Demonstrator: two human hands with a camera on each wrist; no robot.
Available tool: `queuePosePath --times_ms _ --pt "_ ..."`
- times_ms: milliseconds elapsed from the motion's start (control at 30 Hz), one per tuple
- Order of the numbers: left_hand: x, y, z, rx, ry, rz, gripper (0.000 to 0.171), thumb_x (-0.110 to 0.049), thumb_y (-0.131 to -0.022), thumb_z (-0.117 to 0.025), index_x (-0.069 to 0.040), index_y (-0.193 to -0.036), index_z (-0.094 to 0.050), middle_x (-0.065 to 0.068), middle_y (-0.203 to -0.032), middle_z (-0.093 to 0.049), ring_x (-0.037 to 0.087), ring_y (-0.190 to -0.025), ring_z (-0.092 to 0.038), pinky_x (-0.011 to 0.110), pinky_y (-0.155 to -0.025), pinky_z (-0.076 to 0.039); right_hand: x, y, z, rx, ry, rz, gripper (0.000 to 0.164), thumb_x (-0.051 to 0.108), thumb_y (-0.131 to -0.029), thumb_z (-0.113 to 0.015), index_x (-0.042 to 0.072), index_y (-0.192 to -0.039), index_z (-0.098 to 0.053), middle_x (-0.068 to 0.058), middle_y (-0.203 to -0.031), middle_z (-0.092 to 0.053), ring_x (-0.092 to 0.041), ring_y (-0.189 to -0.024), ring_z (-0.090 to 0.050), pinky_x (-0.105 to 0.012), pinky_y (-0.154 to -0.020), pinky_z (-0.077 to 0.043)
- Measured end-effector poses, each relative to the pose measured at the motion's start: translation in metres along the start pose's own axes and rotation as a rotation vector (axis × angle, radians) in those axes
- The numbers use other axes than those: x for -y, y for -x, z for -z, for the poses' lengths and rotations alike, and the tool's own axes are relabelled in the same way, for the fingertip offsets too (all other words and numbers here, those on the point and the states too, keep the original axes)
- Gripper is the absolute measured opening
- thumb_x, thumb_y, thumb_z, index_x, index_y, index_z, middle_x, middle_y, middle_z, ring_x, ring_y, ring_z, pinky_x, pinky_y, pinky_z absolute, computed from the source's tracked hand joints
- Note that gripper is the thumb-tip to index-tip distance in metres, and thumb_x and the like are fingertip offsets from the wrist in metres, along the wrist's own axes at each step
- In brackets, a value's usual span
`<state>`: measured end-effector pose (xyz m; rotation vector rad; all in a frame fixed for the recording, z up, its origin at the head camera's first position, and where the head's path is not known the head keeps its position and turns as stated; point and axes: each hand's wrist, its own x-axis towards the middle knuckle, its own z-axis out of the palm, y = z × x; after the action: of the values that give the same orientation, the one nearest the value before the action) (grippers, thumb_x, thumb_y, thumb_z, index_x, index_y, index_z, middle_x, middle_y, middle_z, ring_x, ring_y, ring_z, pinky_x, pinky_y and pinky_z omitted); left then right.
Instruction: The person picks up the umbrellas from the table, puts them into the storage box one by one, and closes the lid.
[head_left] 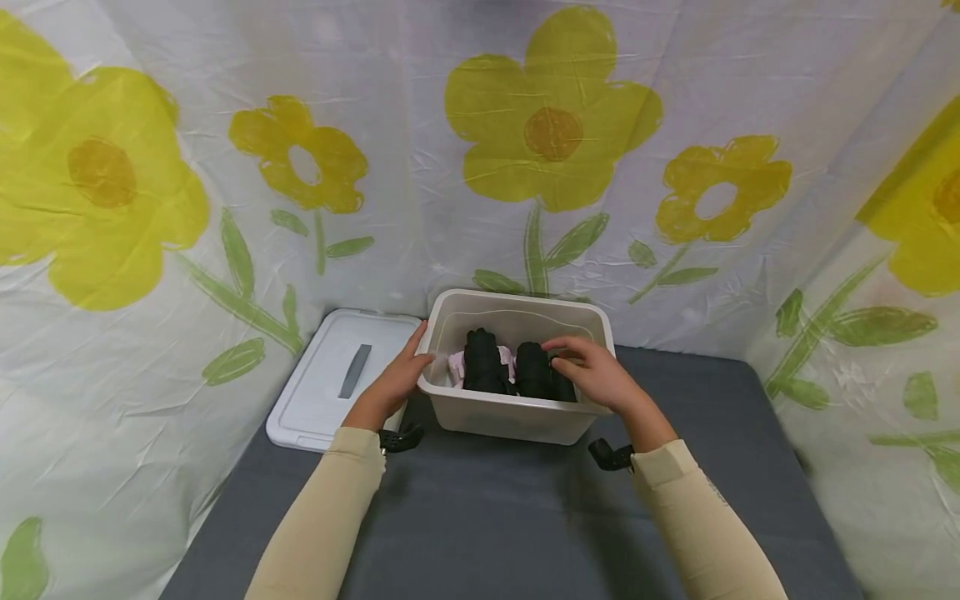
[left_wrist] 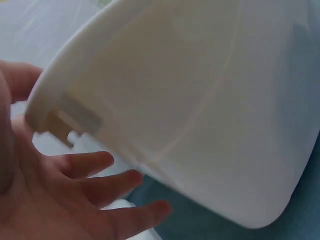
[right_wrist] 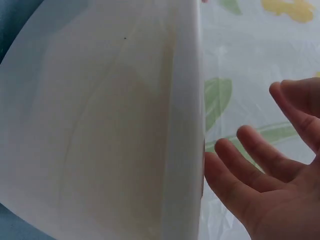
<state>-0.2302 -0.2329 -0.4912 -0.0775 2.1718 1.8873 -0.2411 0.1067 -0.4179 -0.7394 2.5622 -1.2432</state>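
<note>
A white plastic storage bin [head_left: 517, 423] stands on the dark cloth. My left hand [head_left: 392, 385] holds its left rim, the thumb over the edge; in the left wrist view several fingers [left_wrist: 135, 220] spread below the rim. Inside lie a dark, rolled-looking bundle [head_left: 483, 364] on the left, another black bundle [head_left: 533, 371] on the right, and something pale pink [head_left: 457, 367] partly under them. My right hand [head_left: 597, 377] reaches over the right rim, its loosely bent fingers beside the right bundle. The right wrist view shows nothing in that hand. I cannot tell whether it touches the bundle.
A white lid [head_left: 311, 392] with a grey handle [head_left: 355, 372] lies left of the bin, against the backdrop. Flower-printed sheeting [head_left: 390, 167] hangs behind and on both sides. Dark grey cloth [head_left: 510, 525] covers the surface in front.
</note>
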Motion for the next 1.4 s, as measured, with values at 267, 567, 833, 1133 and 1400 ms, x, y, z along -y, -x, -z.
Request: queuePosePath --times_ms 267,567,833,1133,1400 --pt "0.014 0.004 0.024 -0.107 0.003 -0.004 0.063 -0.036 -0.104 -0.034 -0.038 -0.156 0.003 0.018 -0.162 -0.009 0.041 -0.145 -0.024 0.06 -0.113 -0.024 0.002 0.01 -0.002 -0.107 0.024 0.008 0.029 0.019 -0.098 -0.055 0.019 -0.126 -0.06 -0.007 -0.134 -0.054 -0.03 -0.123 -0.051 -0.052 -0.1 -0.046" --pt "0.037 -0.001 0.05 -0.245 -0.204 0.051 0.068 -0.025 -0.101 -0.037 -0.028 -0.157 0.001 0.025 -0.158 -0.019 0.042 -0.145 -0.022 0.059 -0.112 -0.026 -0.006 0.019 -0.01 -0.19 0.091 0.037 0.028 0.019 -0.096 -0.058 0.015 -0.123 -0.063 -0.007 -0.134 -0.054 -0.03 -0.125 -0.051 -0.052 -0.1 -0.045" --pt "0.05 -0.008 0.068 -0.418 -0.388 0.118 0.069 -0.022 -0.094 -0.037 -0.015 -0.157 -0.011 0.028 -0.155 -0.026 0.045 -0.141 -0.028 0.057 -0.108 -0.032 -0.008 0.03 -0.016 -0.225 0.207 0.054 0.03 0.02 -0.094 -0.061 0.013 -0.123 -0.064 -0.009 -0.133 -0.056 -0.032 -0.123 -0.054 -0.053 -0.097 -0.046" --pt "0.061 -0.012 0.095 -0.424 -0.584 0.137 0.072 -0.021 -0.089 -0.039 0.002 -0.152 -0.016 0.04 -0.136 -0.043 0.05 -0.113 -0.051 0.056 -0.091 -0.043 -0.011 0.042 -0.022 -0.233 0.297 0.057 0.029 0.021 -0.092 -0.064 0.014 -0.121 -0.064 -0.012 -0.133 -0.055 -0.036 -0.118 -0.057 -0.055 -0.091 -0.048" --pt "0.06 -0.016 0.094 -0.4 -0.709 0.24 0.071 -0.024 -0.089 -0.039 0.002 -0.152 -0.018 0.039 -0.136 -0.041 0.056 -0.12 -0.043 0.064 -0.092 -0.04 -0.022 0.054 -0.026 -0.304 0.457 0.127 0.026 0.018 -0.087 -0.07 0.012 -0.113 -0.069 -0.014 -0.126 -0.06 -0.036 -0.116 -0.056 -0.054 -0.09 -0.048"
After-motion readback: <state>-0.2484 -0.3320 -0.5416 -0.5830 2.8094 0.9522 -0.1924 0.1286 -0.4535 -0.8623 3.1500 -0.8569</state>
